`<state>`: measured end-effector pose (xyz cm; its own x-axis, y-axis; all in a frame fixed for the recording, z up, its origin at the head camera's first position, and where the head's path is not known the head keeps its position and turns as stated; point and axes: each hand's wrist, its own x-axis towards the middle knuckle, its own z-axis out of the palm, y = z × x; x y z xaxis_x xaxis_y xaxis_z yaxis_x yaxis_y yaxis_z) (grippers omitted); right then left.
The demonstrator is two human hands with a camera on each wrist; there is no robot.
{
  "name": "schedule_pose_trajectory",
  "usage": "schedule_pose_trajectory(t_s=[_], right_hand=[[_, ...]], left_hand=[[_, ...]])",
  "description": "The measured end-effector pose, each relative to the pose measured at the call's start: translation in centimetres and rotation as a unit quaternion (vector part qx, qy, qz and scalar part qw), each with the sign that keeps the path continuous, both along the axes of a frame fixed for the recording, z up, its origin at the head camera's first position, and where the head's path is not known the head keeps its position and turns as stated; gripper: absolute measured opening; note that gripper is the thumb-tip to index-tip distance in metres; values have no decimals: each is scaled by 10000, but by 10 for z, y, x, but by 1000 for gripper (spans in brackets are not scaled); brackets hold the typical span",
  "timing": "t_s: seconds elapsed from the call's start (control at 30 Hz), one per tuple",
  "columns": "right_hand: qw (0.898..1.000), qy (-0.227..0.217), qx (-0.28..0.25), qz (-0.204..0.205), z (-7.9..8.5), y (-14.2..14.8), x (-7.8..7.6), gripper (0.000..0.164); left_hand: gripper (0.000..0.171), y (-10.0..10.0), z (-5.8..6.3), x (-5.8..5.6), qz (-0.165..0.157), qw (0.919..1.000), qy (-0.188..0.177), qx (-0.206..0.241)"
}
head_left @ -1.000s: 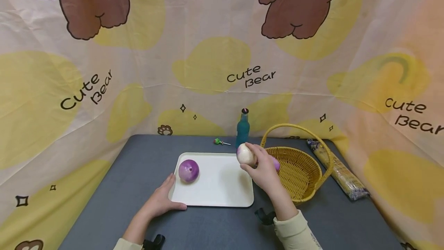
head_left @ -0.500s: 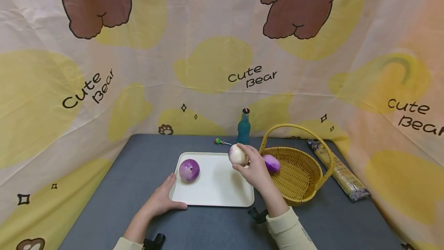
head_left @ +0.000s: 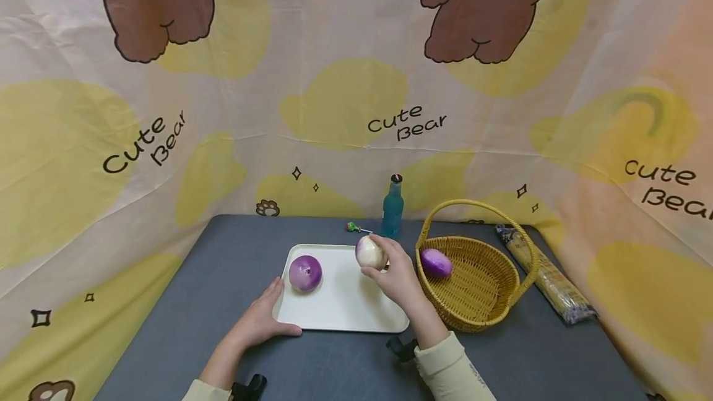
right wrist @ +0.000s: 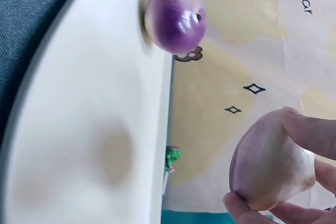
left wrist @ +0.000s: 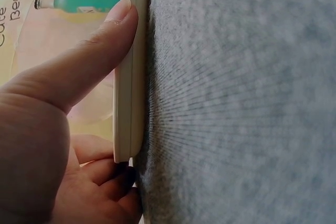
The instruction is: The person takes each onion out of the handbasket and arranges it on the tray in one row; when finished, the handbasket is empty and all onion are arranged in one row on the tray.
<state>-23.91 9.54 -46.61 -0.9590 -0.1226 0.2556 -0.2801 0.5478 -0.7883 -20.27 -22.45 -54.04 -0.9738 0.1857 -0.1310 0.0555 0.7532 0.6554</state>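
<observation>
My right hand (head_left: 398,277) pinches a round white-and-purple turnip (head_left: 370,254) between thumb and fingers, above the right part of a white tray (head_left: 348,320). The right wrist view shows this turnip (right wrist: 270,163) clear of the tray, its shadow falling on the surface. Another purple turnip (head_left: 305,273) rests on the tray's left part. My left hand (head_left: 259,320) holds the tray's near left corner, thumb along the front edge and fingers at the left side. In the left wrist view the thumb (left wrist: 100,51) lies against the tray's rim (left wrist: 131,103).
Right of the tray stands a yellow wicker basket (head_left: 484,283) with a tall handle; a purple oval thing (head_left: 436,263) lies inside it. Behind the tray are a blue bottle (head_left: 392,206) and a lollipop (head_left: 352,227). A long wrapped package (head_left: 548,274) lies beyond the basket.
My right hand has moved left with the turnip, from beside the basket to over the tray. The purple thing in the basket has come into full view. My left hand stays at the tray's corner.
</observation>
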Motion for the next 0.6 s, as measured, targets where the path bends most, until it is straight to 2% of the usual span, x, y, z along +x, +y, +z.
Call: schedule_pose_trajectory(t_s=[0.3,0.6], right_hand=[[10000,-5,-32,-6,-21,-19,-7,68],[9999,13,23,150,-34,-34,-11,67]], left_hand=[[132,0,-2,-1,-25,10000,79,-20],[132,-1,-2,-1,-87,9999,88,34]])
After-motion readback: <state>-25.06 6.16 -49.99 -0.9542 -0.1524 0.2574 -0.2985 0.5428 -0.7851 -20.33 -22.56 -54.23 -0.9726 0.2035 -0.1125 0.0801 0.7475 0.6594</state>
